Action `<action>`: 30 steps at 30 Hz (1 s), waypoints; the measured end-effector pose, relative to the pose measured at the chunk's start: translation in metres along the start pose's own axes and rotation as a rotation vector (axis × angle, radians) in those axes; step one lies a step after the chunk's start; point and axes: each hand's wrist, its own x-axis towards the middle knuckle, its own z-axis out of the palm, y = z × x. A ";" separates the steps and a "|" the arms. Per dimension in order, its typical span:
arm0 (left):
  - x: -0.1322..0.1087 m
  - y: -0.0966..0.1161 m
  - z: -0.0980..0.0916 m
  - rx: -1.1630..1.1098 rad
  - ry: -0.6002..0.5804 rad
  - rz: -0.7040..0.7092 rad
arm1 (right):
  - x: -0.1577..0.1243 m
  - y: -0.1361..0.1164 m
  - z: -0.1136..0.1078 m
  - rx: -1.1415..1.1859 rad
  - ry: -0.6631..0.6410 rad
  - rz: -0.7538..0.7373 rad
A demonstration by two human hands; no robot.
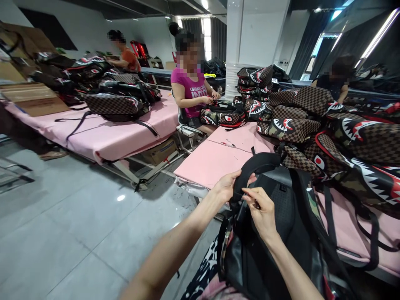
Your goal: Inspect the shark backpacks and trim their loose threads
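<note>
A black backpack (281,225) lies back-side up on my lap and against the pink table (209,162). My left hand (226,185) is closed around the base of its black padded shoulder strap (259,163). My right hand (262,208) pinches something small and dark at the strap's base, beside the left hand; what it holds is too small to name. Both forearms reach in from the bottom of the view.
Checkered shark-mouth backpacks (343,141) are piled on the table to my right. A seated person in a magenta shirt (192,89) handles another bag. A second pink table (103,133) at left bears more bags and cardboard (31,98). Grey floor lies at left.
</note>
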 end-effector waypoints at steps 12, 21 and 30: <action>-0.014 -0.009 0.002 0.026 -0.067 -0.007 | -0.003 -0.012 -0.009 0.183 -0.080 0.289; -0.015 -0.009 0.014 -0.064 0.021 0.071 | -0.035 -0.010 -0.034 -0.378 -0.036 0.374; -0.015 -0.012 0.013 -0.095 0.029 0.082 | -0.041 -0.013 -0.020 -0.416 0.074 0.111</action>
